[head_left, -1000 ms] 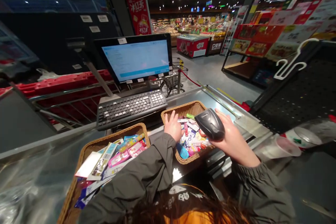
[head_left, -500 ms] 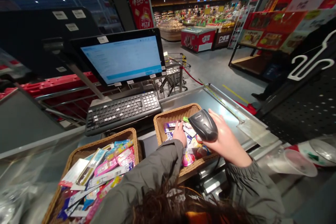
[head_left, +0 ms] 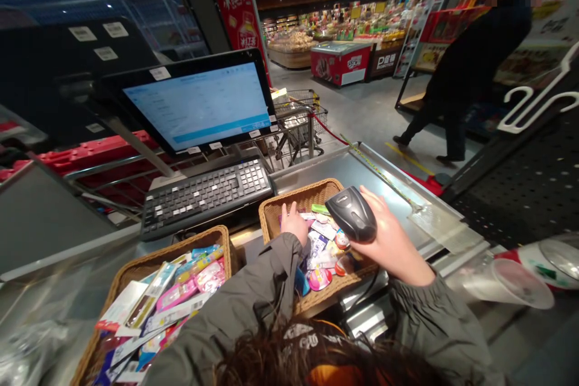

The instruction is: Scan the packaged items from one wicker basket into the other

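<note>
My right hand [head_left: 384, 241] is wrapped round a black barcode scanner [head_left: 351, 214], held above the right side of a wicker basket [head_left: 271, 217]. Inside that basket lie small packaged sweets, among them colourful packets [head_left: 319, 247], a pink round-topped piece [head_left: 320, 278] and a bright green item [head_left: 320, 209]. At the basket's left side is my left hand [head_left: 295, 228], its visible fingers stretched and apart over the packets. A bit of purple wrapper shows beside those fingers. Whatever lies under the palm is hidden.
A second wicker basket [head_left: 228, 253] full of packets stands at the left. Behind are a keyboard [head_left: 205, 196] and a monitor [head_left: 199, 105]. Clear plastic cups [head_left: 520, 282] lie at the right. A person in dark clothes [head_left: 470, 66] walks beyond the metal counter [head_left: 325, 163].
My left hand has shifted left within the basket, uncovering more packets. The scanner stays nearly still in my right hand. A person has come into sight at the right.
</note>
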Motion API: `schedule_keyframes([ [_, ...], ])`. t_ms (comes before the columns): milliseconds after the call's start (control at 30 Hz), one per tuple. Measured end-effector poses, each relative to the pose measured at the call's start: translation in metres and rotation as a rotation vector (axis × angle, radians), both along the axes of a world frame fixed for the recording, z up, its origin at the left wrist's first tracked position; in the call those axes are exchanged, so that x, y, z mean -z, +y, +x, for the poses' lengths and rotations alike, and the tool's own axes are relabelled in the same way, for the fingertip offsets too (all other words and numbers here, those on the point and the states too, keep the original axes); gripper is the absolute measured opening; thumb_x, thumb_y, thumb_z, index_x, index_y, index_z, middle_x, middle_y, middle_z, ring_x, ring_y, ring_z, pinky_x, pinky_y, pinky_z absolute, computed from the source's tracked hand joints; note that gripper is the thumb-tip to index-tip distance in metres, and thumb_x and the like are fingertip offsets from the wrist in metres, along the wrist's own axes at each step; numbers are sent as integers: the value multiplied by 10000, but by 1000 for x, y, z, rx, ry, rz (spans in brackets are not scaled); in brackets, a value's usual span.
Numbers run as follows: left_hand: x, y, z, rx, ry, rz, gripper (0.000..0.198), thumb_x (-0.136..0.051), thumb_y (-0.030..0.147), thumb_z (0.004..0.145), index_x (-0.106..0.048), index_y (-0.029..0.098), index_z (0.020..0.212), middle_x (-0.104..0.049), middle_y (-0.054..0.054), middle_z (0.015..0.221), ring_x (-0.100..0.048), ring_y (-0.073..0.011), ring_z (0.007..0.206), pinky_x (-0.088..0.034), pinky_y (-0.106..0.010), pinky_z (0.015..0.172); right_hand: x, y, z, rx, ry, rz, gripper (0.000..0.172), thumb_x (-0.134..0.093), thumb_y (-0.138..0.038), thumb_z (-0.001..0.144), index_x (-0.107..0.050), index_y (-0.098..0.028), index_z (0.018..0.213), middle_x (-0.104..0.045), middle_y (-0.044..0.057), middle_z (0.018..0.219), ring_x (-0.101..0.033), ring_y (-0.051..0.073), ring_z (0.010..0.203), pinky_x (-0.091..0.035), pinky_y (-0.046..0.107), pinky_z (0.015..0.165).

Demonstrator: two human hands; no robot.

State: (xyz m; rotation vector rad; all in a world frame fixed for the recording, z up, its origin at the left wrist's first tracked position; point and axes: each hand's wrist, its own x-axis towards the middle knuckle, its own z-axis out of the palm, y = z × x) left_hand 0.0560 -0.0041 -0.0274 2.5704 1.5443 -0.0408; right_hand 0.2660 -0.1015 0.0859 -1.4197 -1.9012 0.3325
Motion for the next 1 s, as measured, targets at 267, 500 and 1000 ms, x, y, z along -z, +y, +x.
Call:
schedule_keyframes([
  [267,-69,-8,-50,47,-20,214,198,-549,107,778,-735,166,811,-630,-165,1273,-320,-339,1428,-119,-667,1157,-4,-7,-9,-7,-17,5,650,-684,-373,741,-480,-177,1326,-536,195,1363,-351,401,1402,-216,697,1127],
  [500,-103,-32,-104,115,-137,503,95,-592,153,815,-670,195,849,-512,-100,1445,-301,-332,1440,-83,-681,1154,-9,-16,-23,-31,-41,32,668,-695,-378,736,-468,-191,1336,-530,191,1373,-366,418,1388,-226,712,1112],
  [1000,-138,-71,-205,-30,-244,797,126,-573,293,892,-671,233,943,-592,-99,1364,-395,-300,1396,-61,-598,1187,-24,-36,-87,-206,-167,38,630,-623,-251,716,-498,-198,1331,-509,153,1410,-311,408,1421,-197,689,1137],
])
